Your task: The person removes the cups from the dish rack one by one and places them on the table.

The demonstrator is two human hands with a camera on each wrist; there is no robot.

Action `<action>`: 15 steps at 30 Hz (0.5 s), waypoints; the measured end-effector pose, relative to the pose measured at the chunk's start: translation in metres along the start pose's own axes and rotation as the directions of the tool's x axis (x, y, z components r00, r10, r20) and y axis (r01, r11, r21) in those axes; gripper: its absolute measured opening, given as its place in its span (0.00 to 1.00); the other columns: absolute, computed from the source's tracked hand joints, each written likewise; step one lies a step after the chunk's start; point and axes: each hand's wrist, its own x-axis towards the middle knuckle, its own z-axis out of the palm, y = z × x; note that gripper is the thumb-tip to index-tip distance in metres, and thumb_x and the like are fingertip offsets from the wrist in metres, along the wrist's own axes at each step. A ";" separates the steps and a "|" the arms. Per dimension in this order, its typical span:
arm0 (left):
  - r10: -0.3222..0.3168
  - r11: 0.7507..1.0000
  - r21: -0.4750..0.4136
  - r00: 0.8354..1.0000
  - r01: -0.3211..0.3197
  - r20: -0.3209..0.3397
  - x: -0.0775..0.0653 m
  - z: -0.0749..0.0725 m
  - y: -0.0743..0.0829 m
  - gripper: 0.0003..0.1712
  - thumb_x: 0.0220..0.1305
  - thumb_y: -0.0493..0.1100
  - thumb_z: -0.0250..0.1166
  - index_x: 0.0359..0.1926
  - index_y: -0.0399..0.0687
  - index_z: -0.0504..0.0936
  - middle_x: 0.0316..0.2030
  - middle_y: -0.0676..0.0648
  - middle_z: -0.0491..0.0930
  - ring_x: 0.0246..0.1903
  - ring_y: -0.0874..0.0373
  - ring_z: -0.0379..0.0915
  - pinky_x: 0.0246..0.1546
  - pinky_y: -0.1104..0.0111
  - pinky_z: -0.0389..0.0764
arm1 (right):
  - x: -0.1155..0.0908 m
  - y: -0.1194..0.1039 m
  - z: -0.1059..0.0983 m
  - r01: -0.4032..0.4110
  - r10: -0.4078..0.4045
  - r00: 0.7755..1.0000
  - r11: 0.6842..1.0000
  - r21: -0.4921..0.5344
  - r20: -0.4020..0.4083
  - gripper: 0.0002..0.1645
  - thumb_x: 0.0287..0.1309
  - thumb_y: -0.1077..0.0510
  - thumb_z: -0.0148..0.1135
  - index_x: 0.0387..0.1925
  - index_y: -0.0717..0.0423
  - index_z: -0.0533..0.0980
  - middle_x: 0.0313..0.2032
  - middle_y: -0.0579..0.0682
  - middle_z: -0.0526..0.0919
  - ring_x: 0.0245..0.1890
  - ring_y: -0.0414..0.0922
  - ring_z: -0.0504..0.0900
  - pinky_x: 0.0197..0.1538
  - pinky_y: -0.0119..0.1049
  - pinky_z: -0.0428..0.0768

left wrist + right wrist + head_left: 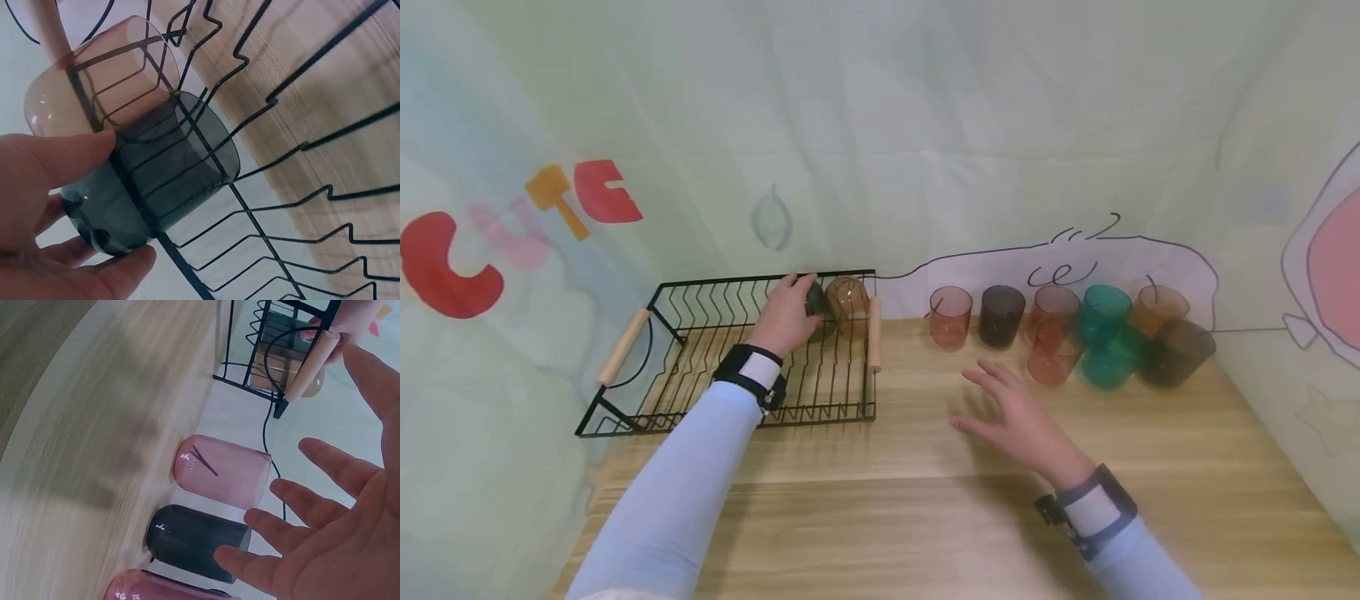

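Note:
My left hand [784,317] is at the far right part of a black wire dish rack [730,281]. Its thumb and fingers grip a dark grey see-through cup [175,169], which is upside down in the rack. Right beside that cup, an amber see-through cup [847,293] also stands upside down against the rack's wooden handle [874,337]. My right hand [1018,425] hovers over the table with fingers spread and holds nothing. Nearest to it are an upright pink cup [950,321] and a dark cup [197,544].
Farther right on the wooden table [910,517] several more cups stand close together: red ones [1051,362], teal ones [1105,367], an orange one [1161,308] and a dark brown one [1180,354]. A printed cloth [865,108] hangs behind the table.

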 end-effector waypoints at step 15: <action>-0.003 1.000 -0.020 0.993 0.000 -0.119 -0.028 -0.019 -0.010 0.38 0.55 0.42 0.68 0.66 0.46 0.64 0.62 0.33 0.64 0.56 0.38 0.68 0.51 0.47 0.75 | 0.000 -0.002 -0.008 -0.016 0.016 1.000 0.999 0.029 -0.010 0.48 0.45 0.23 0.54 0.65 0.41 0.65 0.71 0.51 0.56 0.69 0.55 0.57 0.65 0.59 0.63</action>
